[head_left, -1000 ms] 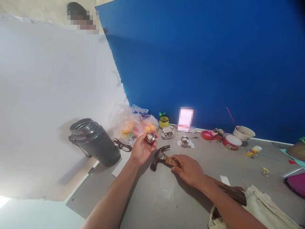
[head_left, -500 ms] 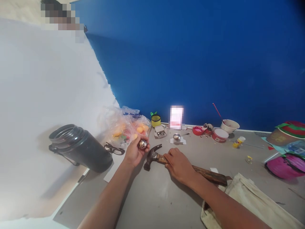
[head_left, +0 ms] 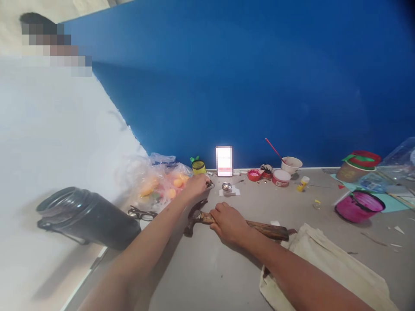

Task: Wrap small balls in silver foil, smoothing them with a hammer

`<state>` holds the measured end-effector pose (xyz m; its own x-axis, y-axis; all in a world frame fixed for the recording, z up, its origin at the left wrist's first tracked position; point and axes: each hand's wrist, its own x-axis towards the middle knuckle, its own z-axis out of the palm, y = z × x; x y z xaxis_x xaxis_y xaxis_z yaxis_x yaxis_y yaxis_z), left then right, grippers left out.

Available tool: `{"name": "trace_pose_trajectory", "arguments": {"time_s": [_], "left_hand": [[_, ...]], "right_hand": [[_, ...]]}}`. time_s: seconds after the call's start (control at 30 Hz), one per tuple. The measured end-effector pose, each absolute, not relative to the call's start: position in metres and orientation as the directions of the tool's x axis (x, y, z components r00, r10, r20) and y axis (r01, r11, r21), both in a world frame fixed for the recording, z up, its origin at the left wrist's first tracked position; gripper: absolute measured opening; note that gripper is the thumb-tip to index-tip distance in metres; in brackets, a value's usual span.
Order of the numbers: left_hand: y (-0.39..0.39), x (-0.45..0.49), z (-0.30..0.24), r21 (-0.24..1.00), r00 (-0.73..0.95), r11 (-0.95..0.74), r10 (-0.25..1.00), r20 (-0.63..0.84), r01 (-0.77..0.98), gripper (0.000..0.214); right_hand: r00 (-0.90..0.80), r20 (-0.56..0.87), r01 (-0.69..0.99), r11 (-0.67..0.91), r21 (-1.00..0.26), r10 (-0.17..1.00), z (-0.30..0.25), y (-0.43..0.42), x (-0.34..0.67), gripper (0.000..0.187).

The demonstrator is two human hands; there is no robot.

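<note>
My right hand [head_left: 228, 222] is wrapped round the wooden handle of a claw hammer [head_left: 267, 230], which lies across the table with its head to the left. My left hand [head_left: 197, 185] reaches over the small white box [head_left: 211, 186] with its fingers curled down, hiding most of it. What those fingers hold is out of sight. Just right of the box, a shiny silver egg-shaped piece [head_left: 227, 187] sits on white paper [head_left: 234, 193].
A dark flask [head_left: 90, 220] and eyeglasses [head_left: 142, 213] stand left of my left arm, by a plastic bag [head_left: 162, 183]. Behind are a lit screen [head_left: 224, 160], a red tub [head_left: 281, 178] and a bowl [head_left: 291, 164]. A cloth [head_left: 324, 263] and a pink container [head_left: 359, 207] are at right.
My left hand, which held a silver rounded piece, has moved forward onto the small box. My right hand stays on the hammer. The whole view has shifted, with things further left.
</note>
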<state>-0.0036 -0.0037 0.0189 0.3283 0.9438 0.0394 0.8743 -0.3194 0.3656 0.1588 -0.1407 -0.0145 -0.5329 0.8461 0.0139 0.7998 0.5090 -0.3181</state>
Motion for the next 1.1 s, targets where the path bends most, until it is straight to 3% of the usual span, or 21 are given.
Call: {"name": "trace_pose_trajectory", "arguments": {"time_s": [0.2,0.43,0.67,0.77,0.83,0.9,0.93,1.0,1.1], "left_hand": [[0.010,0.005,0.016,0.127,0.400,-0.393,0.916,-0.036,0.911,0.020],[0.007,0.000,0.014,0.140,0.409,-0.406,0.913,0.010,0.903,0.021],[0.005,-0.008,0.027,0.379,0.363,-0.377,0.925,0.111,0.845,0.013],[-0.019,-0.015,0.036,0.528,0.331,-0.338,0.937,0.111,0.779,0.014],[-0.045,-0.018,0.037,0.617,0.303,-0.283,0.950,0.076,0.734,0.021],[-0.075,-0.018,0.034,0.702,0.284,-0.209,0.959,0.011,0.681,0.025],[-0.089,-0.017,0.032,0.812,0.253,-0.092,0.965,-0.071,0.576,0.022],[-0.111,-0.015,0.026,0.913,0.202,0.062,0.967,-0.155,0.404,0.016],[-0.128,-0.011,0.019,0.952,0.156,0.140,0.970,-0.187,0.271,0.016]], "right_hand": [[-0.539,0.017,0.793,0.514,-0.328,0.842,-0.012,-0.141,0.159,0.029],[-0.536,0.024,0.794,0.514,-0.326,0.844,-0.012,-0.141,0.159,0.030],[-0.534,0.065,0.776,0.519,-0.358,0.843,-0.018,-0.140,0.161,0.028],[-0.471,0.125,0.719,0.462,-0.519,0.873,-0.022,-0.135,0.162,0.025],[-0.343,0.197,0.584,0.373,-0.721,0.919,-0.023,-0.131,0.161,0.023],[-0.182,0.233,0.321,0.281,-0.904,0.955,-0.023,-0.128,0.160,0.023],[-0.129,0.213,0.169,0.233,-0.958,0.969,-0.023,-0.127,0.159,0.024],[-0.130,0.161,-0.037,0.158,-0.987,0.978,-0.020,-0.126,0.159,0.028],[-0.180,0.082,-0.148,0.055,-0.987,0.980,-0.014,-0.128,0.159,0.031]]}}
